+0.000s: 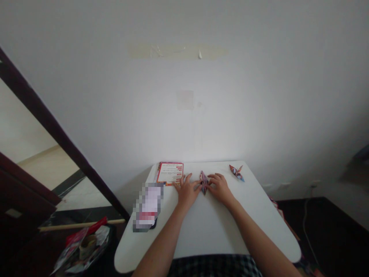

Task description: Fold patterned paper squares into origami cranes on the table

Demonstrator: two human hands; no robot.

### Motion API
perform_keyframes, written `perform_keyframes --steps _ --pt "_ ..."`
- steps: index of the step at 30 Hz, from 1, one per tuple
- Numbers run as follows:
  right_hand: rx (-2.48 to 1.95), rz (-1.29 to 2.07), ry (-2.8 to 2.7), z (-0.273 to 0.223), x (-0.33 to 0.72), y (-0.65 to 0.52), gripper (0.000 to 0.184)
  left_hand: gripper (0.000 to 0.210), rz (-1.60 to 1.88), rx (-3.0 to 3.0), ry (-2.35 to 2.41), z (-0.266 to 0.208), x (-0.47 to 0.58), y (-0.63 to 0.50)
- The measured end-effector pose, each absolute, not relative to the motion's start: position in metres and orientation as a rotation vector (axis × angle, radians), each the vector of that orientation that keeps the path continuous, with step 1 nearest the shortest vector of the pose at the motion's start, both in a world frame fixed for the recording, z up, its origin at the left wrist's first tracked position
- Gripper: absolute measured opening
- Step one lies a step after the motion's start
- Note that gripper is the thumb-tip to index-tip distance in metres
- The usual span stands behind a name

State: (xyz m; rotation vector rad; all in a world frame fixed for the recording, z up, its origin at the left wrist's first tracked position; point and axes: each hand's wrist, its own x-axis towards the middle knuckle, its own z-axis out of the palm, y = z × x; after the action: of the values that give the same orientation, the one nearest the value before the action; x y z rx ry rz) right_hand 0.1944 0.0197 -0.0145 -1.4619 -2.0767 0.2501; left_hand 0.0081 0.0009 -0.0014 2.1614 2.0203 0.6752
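Observation:
A small diamond-shaped piece of folded paper (204, 182), printed in pink and purple, is between my two hands over the white table. My left hand (187, 192) pinches its left side with thumb and index finger. The other left fingers stretch out toward a printed sheet. My right hand (219, 187) has its fingertips closed on the right side of the paper. On the far right of the tabletop lies a folded paper crane (236, 173) in red and blue print, apart from my hands.
The printed sheet (170, 172) with a red border lies at the table's back left. A phone (150, 206), blurred by pixelation, is at the left edge. The white table (207, 234) stands against the wall. A bag of rubbish (89, 246) sits on the floor at left.

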Motion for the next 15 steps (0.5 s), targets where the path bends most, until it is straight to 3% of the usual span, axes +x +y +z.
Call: perform_keyframes --steps 15 --pt "-1.439 0.223 -2.198 -0.0156 0.1956 0.023 0.034 0.026 0.645 2.108 2.036 0.0043 0.0102 -0.0009"
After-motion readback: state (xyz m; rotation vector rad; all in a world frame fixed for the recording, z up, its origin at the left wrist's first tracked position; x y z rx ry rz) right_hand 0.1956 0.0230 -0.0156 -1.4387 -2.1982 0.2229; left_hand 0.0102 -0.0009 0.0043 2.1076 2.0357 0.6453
